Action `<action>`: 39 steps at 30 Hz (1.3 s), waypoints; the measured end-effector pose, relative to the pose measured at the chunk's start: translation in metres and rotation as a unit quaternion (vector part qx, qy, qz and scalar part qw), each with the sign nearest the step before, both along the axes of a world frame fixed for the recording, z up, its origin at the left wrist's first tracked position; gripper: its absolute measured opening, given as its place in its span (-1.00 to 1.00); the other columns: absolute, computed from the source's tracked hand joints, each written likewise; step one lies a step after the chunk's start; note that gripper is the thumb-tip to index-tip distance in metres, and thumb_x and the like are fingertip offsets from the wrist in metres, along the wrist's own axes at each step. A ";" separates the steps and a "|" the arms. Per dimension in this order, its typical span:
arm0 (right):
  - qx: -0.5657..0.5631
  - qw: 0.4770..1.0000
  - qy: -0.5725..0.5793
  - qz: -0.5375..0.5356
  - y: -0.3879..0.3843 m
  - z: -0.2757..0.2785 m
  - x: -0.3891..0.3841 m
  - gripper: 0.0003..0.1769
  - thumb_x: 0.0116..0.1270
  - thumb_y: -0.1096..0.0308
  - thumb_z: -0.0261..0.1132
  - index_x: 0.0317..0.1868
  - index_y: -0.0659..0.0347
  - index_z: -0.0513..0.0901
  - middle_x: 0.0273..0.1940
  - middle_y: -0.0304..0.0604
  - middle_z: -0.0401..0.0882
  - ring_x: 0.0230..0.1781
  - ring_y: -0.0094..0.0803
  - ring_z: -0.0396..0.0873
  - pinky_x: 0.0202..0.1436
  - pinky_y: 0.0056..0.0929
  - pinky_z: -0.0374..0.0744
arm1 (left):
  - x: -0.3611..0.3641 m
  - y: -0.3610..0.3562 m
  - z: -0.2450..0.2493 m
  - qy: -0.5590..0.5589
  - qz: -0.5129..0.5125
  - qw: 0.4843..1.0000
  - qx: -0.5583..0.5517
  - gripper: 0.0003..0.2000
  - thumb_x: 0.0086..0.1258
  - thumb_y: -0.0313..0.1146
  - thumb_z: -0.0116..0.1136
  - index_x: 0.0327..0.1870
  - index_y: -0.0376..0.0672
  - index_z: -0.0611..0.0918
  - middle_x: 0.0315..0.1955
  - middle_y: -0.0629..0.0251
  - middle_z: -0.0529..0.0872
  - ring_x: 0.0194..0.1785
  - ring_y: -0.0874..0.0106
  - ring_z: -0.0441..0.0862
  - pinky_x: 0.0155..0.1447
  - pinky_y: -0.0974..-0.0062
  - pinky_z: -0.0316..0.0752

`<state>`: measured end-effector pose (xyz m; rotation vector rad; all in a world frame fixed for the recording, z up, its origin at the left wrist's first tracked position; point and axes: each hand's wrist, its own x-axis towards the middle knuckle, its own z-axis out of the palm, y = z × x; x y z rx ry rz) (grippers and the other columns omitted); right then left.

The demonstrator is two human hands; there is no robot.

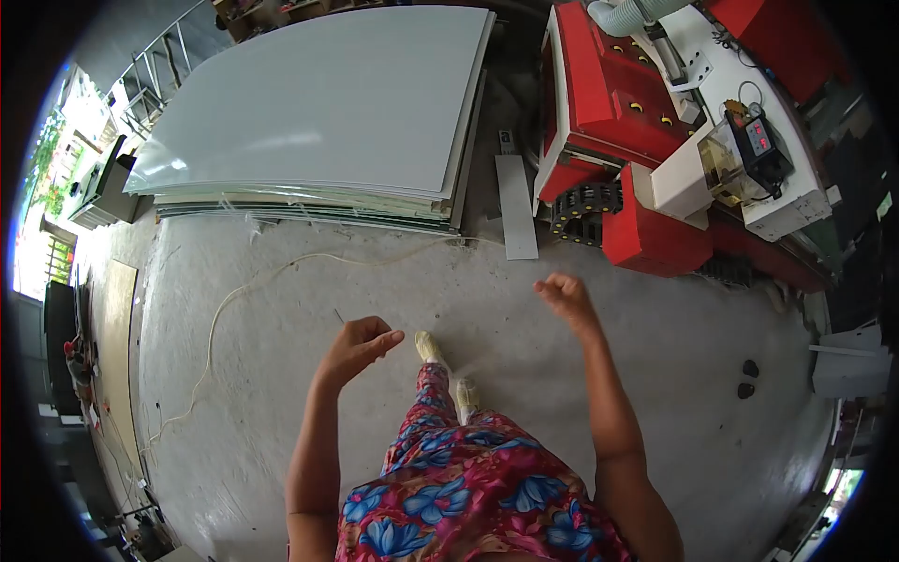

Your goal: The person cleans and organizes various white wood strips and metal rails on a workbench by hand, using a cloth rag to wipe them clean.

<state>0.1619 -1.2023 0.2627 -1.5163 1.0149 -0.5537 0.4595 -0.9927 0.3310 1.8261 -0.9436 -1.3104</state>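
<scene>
My left hand [358,348] hangs in the air above the concrete floor, fingers curled in and thumb pointing right. A short thin dark sliver [339,316] shows just past its knuckles; what the curled fingers hold, if anything, I cannot tell. Farther forward and to the right, my right hand [566,296] is raised in a loose fist with nothing showing in it. It is nearest to a long pale board strip [516,206] lying on the floor. Both hands are apart from everything around them. Below, one yellowish shoe [426,347] is ahead of the other.
A large stack of glossy grey sheets [328,103] stands ahead. To its right is a red and white machine [609,103] with a black cable chain [585,208]. A thin pale cable [220,323] snakes across the floor. Dark slippers [747,378] lie at right.
</scene>
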 end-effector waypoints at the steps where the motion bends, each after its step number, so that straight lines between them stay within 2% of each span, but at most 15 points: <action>1: 0.012 0.999 0.036 0.009 -0.002 -0.028 0.002 -0.55 0.12 0.01 0.35 -0.65 0.18 0.44 -0.66 -0.48 0.26 -0.62 -0.71 0.18 -0.60 -0.61 0.20 | 0.006 -0.009 -0.023 -0.001 -0.002 1.000 0.030 -0.50 0.08 0.12 0.25 -0.49 -0.26 0.58 -0.64 0.40 0.51 -0.54 0.59 0.42 -0.47 0.61 0.31; 4: 0.038 0.987 0.148 0.058 0.003 -0.089 0.006 -0.58 0.16 0.00 0.31 -0.61 0.14 0.45 -0.69 -0.46 0.27 -0.67 -0.72 0.23 -0.66 -0.62 0.24 | 0.021 -0.035 -0.088 0.021 -0.011 0.996 0.090 -0.50 0.10 0.13 0.23 -0.49 -0.26 0.60 -0.65 0.37 0.52 -0.56 0.57 0.43 -0.48 0.59 0.33; 6: 0.108 0.968 0.217 0.065 0.005 -0.130 0.004 -0.61 0.17 0.03 0.30 -0.58 0.16 0.50 -0.69 -0.44 0.32 -0.69 -0.71 0.27 -0.67 -0.64 0.26 | 0.032 -0.054 -0.131 0.043 -0.018 0.993 0.113 -0.51 0.13 0.12 0.18 -0.43 -0.26 0.60 -0.62 0.35 0.54 -0.53 0.55 0.46 -0.45 0.59 0.36; 8: 0.225 0.944 0.238 0.030 0.004 -0.144 0.006 -0.63 0.17 0.04 0.30 -0.56 0.16 0.51 -0.68 -0.40 0.38 -0.73 -0.69 0.29 -0.70 -0.66 0.25 | 0.037 -0.075 -0.170 0.069 -0.012 0.990 0.125 -0.51 0.14 0.13 0.16 -0.41 -0.25 0.61 -0.61 0.34 0.56 -0.54 0.53 0.48 -0.46 0.58 0.37; 11: 0.286 0.928 0.237 -0.023 -0.009 -0.162 0.009 -0.63 0.16 0.04 0.31 -0.55 0.16 0.52 -0.67 -0.36 0.42 -0.75 -0.67 0.32 -0.73 -0.68 0.25 | 0.033 -0.114 -0.210 0.076 0.003 0.986 0.151 -0.50 0.12 0.14 0.15 -0.41 -0.24 0.62 -0.59 0.32 0.58 -0.54 0.52 0.48 -0.47 0.57 0.36; 12: 0.306 0.922 0.237 -0.035 -0.017 -0.189 0.003 -0.63 0.16 0.05 0.30 -0.55 0.16 0.52 -0.67 -0.35 0.43 -0.75 -0.67 0.33 -0.74 -0.67 0.26 | 0.030 -0.127 -0.236 0.066 0.022 0.986 0.152 -0.52 0.09 0.06 0.24 -0.45 -0.33 0.61 -0.62 0.24 0.61 -0.54 0.46 0.54 -0.44 0.48 0.43; 14: 0.299 0.924 0.234 -0.047 -0.032 -0.203 0.008 -0.64 0.16 0.05 0.31 -0.55 0.17 0.52 -0.67 -0.34 0.43 -0.74 -0.66 0.34 -0.73 -0.65 0.27 | 0.023 -0.150 -0.281 0.015 -0.025 0.989 0.148 -0.54 0.09 0.04 0.24 -0.44 -0.32 0.62 -0.60 0.23 0.63 -0.52 0.45 0.56 -0.41 0.46 0.45; 16: 0.274 0.932 0.230 -0.051 -0.051 -0.215 0.013 -0.64 0.15 0.06 0.32 -0.55 0.17 0.52 -0.67 -0.34 0.43 -0.73 -0.65 0.35 -0.72 -0.64 0.29 | 0.013 -0.180 -0.286 -0.038 -0.071 0.984 0.156 -0.59 0.08 -0.01 0.24 -0.44 -0.28 0.62 -0.59 0.21 0.65 -0.47 0.42 0.62 -0.32 0.42 0.48; 19: 0.218 0.948 0.228 -0.034 -0.083 -0.242 0.018 -0.64 0.14 0.07 0.33 -0.56 0.18 0.51 -0.68 -0.33 0.43 -0.73 -0.63 0.36 -0.71 -0.62 0.30 | -0.003 -0.221 -0.311 -0.048 -0.069 0.988 0.126 -0.64 0.08 -0.05 0.24 -0.45 -0.25 0.63 -0.58 0.18 0.66 -0.46 0.38 0.63 -0.29 0.40 0.48; 25: 0.183 0.960 0.214 0.014 -0.156 -0.295 0.009 -0.63 0.14 0.08 0.33 -0.56 0.20 0.49 -0.68 -0.30 0.45 -0.72 -0.60 0.38 -0.67 -0.57 0.35 | -0.045 -0.283 -0.350 -0.039 0.003 0.988 0.151 -0.68 0.09 -0.08 0.22 -0.46 -0.23 0.62 -0.60 0.24 0.66 -0.48 0.37 0.62 -0.30 0.40 0.49; 28: 0.203 0.951 0.229 0.038 -0.185 -0.317 0.000 -0.63 0.15 0.09 0.33 -0.55 0.21 0.51 -0.67 -0.30 0.47 -0.71 -0.60 0.39 -0.65 -0.56 0.36 | -0.073 -0.303 -0.374 -0.001 0.022 0.976 0.216 -0.69 0.10 -0.09 0.20 -0.48 -0.22 0.62 -0.61 0.26 0.66 -0.49 0.37 0.63 -0.33 0.42 0.49; 33: 0.250 0.925 0.283 0.036 -0.241 -0.358 -0.022 -0.67 0.17 0.11 0.31 -0.50 0.23 0.54 -0.66 -0.31 0.48 -0.70 -0.60 0.40 -0.65 -0.56 0.37 | -0.128 -0.318 -0.424 0.010 0.045 0.971 0.236 -0.69 0.12 -0.10 0.18 -0.50 -0.22 0.62 -0.65 0.29 0.65 -0.54 0.44 0.62 -0.38 0.46 0.49; 36: 0.280 0.911 0.300 0.025 -0.269 -0.389 -0.027 -0.67 0.14 0.12 0.31 -0.53 0.23 0.54 -0.63 -0.28 0.53 -0.67 -0.54 0.45 -0.51 -0.54 0.44 | -0.151 -0.320 -0.444 0.053 0.074 0.970 0.224 -0.68 0.14 -0.10 0.15 -0.50 -0.23 0.63 -0.66 0.26 0.64 -0.58 0.45 0.61 -0.43 0.47 0.49; 39: 0.286 0.907 0.308 0.020 -0.294 -0.422 -0.021 -0.67 0.16 0.12 0.30 -0.54 0.22 0.53 -0.64 -0.27 0.51 -0.67 -0.55 0.46 -0.53 -0.54 0.44 | -0.161 -0.322 -0.478 0.073 0.094 0.958 0.262 -0.67 0.15 -0.09 0.15 -0.48 -0.24 0.64 -0.67 0.25 0.63 -0.60 0.47 0.60 -0.46 0.49 0.48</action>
